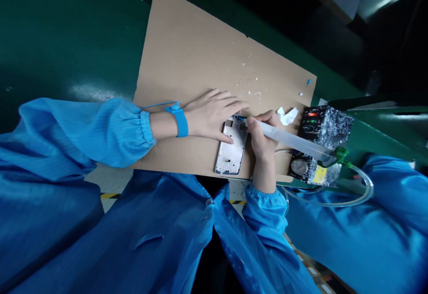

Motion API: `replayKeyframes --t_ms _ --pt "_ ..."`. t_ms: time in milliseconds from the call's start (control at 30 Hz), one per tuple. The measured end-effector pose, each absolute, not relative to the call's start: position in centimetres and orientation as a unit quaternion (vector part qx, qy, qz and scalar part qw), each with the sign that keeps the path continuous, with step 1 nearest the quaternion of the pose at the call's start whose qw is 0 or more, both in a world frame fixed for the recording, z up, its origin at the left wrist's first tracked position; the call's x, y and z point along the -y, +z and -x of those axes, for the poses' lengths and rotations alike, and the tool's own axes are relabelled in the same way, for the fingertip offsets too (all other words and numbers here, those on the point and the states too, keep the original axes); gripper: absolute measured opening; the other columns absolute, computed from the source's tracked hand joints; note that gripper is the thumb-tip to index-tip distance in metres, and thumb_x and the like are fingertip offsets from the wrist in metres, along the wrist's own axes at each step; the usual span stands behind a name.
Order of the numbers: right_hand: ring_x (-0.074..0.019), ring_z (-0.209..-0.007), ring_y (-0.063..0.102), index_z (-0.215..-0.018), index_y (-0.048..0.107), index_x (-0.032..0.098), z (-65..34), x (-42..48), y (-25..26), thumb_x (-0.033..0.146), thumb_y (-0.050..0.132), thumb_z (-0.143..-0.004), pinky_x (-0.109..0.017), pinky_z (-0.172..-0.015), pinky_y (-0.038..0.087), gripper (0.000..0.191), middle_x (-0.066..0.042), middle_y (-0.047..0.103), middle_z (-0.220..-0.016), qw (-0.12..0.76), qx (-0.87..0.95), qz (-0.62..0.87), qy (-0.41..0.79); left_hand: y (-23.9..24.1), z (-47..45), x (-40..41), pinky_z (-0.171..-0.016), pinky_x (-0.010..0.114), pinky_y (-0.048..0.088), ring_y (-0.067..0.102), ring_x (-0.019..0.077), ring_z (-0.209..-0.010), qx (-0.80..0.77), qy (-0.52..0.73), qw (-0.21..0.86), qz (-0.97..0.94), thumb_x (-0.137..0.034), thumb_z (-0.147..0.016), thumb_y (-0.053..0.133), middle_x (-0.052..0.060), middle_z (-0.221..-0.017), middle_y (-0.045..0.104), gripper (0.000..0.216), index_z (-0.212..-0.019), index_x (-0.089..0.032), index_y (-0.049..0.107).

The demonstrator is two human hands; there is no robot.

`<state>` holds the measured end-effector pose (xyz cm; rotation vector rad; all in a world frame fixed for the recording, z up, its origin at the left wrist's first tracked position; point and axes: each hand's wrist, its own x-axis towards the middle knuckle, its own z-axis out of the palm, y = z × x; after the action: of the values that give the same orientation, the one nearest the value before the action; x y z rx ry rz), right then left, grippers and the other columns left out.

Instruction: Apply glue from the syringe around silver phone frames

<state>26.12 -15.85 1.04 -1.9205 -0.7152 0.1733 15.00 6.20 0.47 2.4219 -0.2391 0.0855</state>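
A silver phone frame (232,147) lies on a brown cardboard sheet (187,53). My left hand (214,113) lies flat on the cardboard with fingers stretched out, thumb pressing the frame's left edge; a blue wrist strap (179,119) circles the wrist. My right hand (262,135) is closed round a clear dispensing syringe (294,141), its tip at the frame's top right corner. A green fitting (341,155) and clear tube (364,187) lead off the syringe's back end.
A black control box with lit lamps and a gauge (317,144) stands right of the cardboard. A crumpled white wipe (287,115) lies beside my right hand. White specks (249,89) dot the cardboard. The green bench (67,39) surrounds it. Blue sleeves fill the foreground.
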Motion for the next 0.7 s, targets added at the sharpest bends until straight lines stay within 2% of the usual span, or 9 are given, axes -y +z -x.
replayKeyframes --t_ms 333,500,600,700 --pt "-0.0168 -0.061 0.060 -0.083 0.064 0.027 -26.4 16.1 0.6 0.068 0.084 -0.102 -0.035 -0.061 0.046 0.050 0.002 0.068 -0.070 0.498 0.317 0.805 0.056 -0.2 -15.1 -6.3 -0.131 0.052 0.039 0.056 0.0395 -0.158 0.094 0.034 0.367 -0.925 -0.068 -0.093 0.089 0.012 -0.170 0.066 0.096 -0.172 -0.027 0.052" --pt "-0.0186 -0.055 0.058 -0.079 0.068 0.027 -26.5 16.2 0.8 0.074 0.088 -0.094 -0.036 -0.056 0.045 0.054 0.000 0.065 -0.064 0.545 0.281 0.789 0.035 0.8 -15.3 -6.5 -0.132 0.052 0.043 0.057 0.0389 -0.161 0.090 0.014 0.363 -0.927 -0.057 -0.094 0.091 0.015 -0.171 0.066 0.099 -0.177 -0.024 0.049" --pt "-0.0215 -0.050 0.055 -0.076 0.070 0.029 -27.3 16.0 -0.2 0.074 0.097 -0.085 -0.041 -0.053 0.040 0.053 -0.004 0.063 -0.063 0.593 0.239 0.768 -0.021 1.0 -16.8 -8.2 -0.133 0.051 0.047 0.057 0.0361 -0.162 0.113 0.007 0.353 -0.929 -0.052 -0.098 0.088 0.015 -0.172 0.065 0.103 -0.184 -0.025 0.039" --pt "-0.0258 -0.050 0.054 -0.075 0.069 0.035 -28.2 15.1 -1.5 0.068 0.099 -0.077 -0.048 -0.052 0.036 0.045 -0.006 0.061 -0.064 0.647 0.168 0.738 -0.088 0.2 -18.3 -12.8 -0.133 0.060 0.046 0.054 0.0406 -0.164 -0.023 0.067 0.274 -0.959 -0.057 -0.104 0.081 0.017 -0.179 0.057 0.091 -0.182 -0.027 0.043"
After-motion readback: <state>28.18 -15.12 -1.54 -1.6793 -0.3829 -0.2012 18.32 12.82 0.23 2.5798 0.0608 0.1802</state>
